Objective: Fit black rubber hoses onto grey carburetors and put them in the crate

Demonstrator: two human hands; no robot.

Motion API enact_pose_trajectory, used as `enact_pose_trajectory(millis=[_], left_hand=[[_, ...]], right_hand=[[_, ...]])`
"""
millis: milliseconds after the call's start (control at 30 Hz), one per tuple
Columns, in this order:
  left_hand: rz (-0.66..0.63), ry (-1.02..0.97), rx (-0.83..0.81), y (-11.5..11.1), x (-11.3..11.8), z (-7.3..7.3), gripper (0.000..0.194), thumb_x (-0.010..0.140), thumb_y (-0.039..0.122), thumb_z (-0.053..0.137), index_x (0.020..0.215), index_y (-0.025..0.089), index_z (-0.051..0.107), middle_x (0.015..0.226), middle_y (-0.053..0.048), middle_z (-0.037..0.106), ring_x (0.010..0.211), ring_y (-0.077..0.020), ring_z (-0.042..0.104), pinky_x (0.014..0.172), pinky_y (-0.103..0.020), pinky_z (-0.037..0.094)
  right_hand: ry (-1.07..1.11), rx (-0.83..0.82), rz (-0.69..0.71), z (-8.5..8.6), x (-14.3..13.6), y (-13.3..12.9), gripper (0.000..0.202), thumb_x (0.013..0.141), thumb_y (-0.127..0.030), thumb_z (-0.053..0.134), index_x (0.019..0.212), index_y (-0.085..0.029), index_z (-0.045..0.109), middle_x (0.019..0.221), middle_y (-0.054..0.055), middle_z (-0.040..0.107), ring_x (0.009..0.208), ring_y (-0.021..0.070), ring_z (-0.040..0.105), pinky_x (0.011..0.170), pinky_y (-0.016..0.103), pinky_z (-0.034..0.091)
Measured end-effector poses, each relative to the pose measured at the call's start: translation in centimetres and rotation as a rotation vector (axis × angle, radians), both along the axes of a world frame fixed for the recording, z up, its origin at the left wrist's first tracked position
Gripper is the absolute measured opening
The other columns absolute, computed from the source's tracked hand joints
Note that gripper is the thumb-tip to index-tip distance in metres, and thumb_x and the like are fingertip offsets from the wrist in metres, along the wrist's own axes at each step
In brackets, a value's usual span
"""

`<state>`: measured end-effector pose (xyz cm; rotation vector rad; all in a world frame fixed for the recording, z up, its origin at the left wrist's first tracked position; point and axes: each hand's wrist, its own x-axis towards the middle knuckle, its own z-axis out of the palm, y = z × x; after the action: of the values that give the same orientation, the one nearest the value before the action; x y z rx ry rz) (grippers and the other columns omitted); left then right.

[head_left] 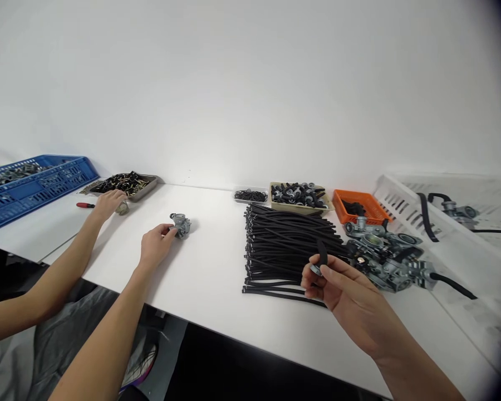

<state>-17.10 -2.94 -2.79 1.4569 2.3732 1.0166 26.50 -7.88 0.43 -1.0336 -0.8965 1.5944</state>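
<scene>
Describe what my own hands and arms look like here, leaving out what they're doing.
Your left hand and right hand are ungloved. The left forearm and right forearm are bare as far as they show, with no sleeves in view. I see no watch, bracelet, ring or marking.

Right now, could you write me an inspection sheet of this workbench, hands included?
Surface: white table, with parts and containers on it.
Job's things: grey metal assembly; small silver-and-black piece.
Clutter: many black tubes laid side by side; piled metal assemblies; orange basket.
Grippers: bare hands; left hand holds the grey assembly's side, right hand the small piece.
Cables: nothing seen that is surely a cable.
Surroundings: white wall; blue crate; co-worker's hand near a metal tray.
</scene>
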Motion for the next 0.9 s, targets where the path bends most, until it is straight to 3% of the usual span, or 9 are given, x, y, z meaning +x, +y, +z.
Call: enact_pose_trajectory(millis=[133,267,367,433,567,667,700,800,900], left_hand=[[-0.112,0.039,0.066,-1.5,2.3,2.5,0.043,0.088,0.055,0.059,0.108,0.023,0.079,0.095,-0.005,0.082,0.083,-0.0252,0.073,0.082,-0.037,0.053],[-0.353,0.069,0.233,-2.8,6.7,6.5,0.034,0.090,0.054,0.065,0.104,0.025,0.080,0.095,-0.004,0.080,0.081,-0.0222,0.074,0.073,-0.034,0.056],[-0.604,0.138,0.350,-2.8,10.7,8.8,0.026,0.096,0.049,0.065,0.101,0.026,0.078,0.088,-0.002,0.077,0.078,-0.0199,0.070,0.068,-0.032,0.054],[-0.752,0.214,0.422,-2.4,13.2,9.4,0.020,0.099,0.042,0.064,0.101,0.025,0.076,0.084,-0.002,0.074,0.078,-0.0190,0.067,0.070,-0.033,0.053],[-0.915,0.313,0.493,-0.4,17.3,8.4,0.014,0.102,0.029,0.060,0.103,0.022,0.072,0.083,-0.002,0.070,0.081,-0.0188,0.061,0.074,-0.035,0.051],[-0.850,0.212,0.572,1.3,19.4,6.5,0.015,0.101,0.031,0.064,0.111,0.024,0.071,0.093,-0.004,0.070,0.091,-0.0204,0.062,0.082,-0.038,0.053],[-0.812,0.131,0.589,1.8,19.8,5.7,0.022,0.097,0.034,0.070,0.117,0.025,0.070,0.103,-0.005,0.072,0.099,-0.0222,0.065,0.087,-0.040,0.054],[-0.769,-0.194,0.533,3.0,20.7,3.3,0.076,0.072,0.045,0.094,0.137,0.028,0.061,0.134,-0.010,0.067,0.129,-0.0307,0.063,0.100,-0.045,0.057],[-0.793,-0.496,0.367,3.6,21.2,1.5,0.095,0.061,0.046,0.100,0.144,0.027,0.056,0.138,-0.013,0.068,0.126,-0.0319,0.069,0.097,-0.043,0.061]], right_hand=[[0.146,-0.057,-0.039,0.9,-1.6,0.5,0.040,0.062,-0.047,0.101,0.088,-0.028,0.077,0.088,0.003,0.071,0.090,0.0226,0.069,0.079,0.036,0.061],[0.315,-0.070,0.005,2.4,-5.6,2.4,0.030,0.076,-0.042,0.093,0.091,-0.029,0.071,0.096,0.000,0.072,0.105,0.0239,0.069,0.102,0.048,0.058],[0.432,-0.116,-0.024,3.2,-9.0,4.5,0.019,0.088,-0.037,0.082,0.096,-0.029,0.067,0.098,-0.001,0.074,0.101,0.0210,0.070,0.096,0.044,0.058],[0.516,-0.168,-0.078,3.5,-10.5,5.7,0.014,0.091,-0.033,0.078,0.098,-0.028,0.067,0.094,-0.003,0.075,0.089,0.0181,0.070,0.079,0.033,0.058],[0.712,-0.288,-0.151,3.4,-11.0,7.2,0.004,0.099,-0.024,0.065,0.096,-0.025,0.066,0.083,-0.001,0.073,0.074,0.0152,0.068,0.068,0.027,0.057],[0.789,-0.358,-0.190,3.0,-10.0,7.9,0.014,0.103,-0.021,0.056,0.094,-0.024,0.067,0.079,0.001,0.073,0.070,0.0159,0.070,0.070,0.028,0.060],[0.791,-0.370,-0.210,2.8,-9.6,8.1,0.014,0.102,-0.022,0.056,0.094,-0.025,0.067,0.079,0.001,0.073,0.068,0.0160,0.070,0.069,0.028,0.060],[0.757,-0.351,-0.235,2.1,-8.9,9.0,0.005,0.098,-0.024,0.063,0.095,-0.026,0.066,0.081,0.000,0.074,0.068,0.0171,0.071,0.070,0.031,0.061],[0.760,-0.315,-0.225,1.6,-8.9,9.6,0.002,0.096,-0.026,0.066,0.096,-0.027,0.066,0.082,-0.001,0.075,0.072,0.0187,0.073,0.075,0.035,0.063]])
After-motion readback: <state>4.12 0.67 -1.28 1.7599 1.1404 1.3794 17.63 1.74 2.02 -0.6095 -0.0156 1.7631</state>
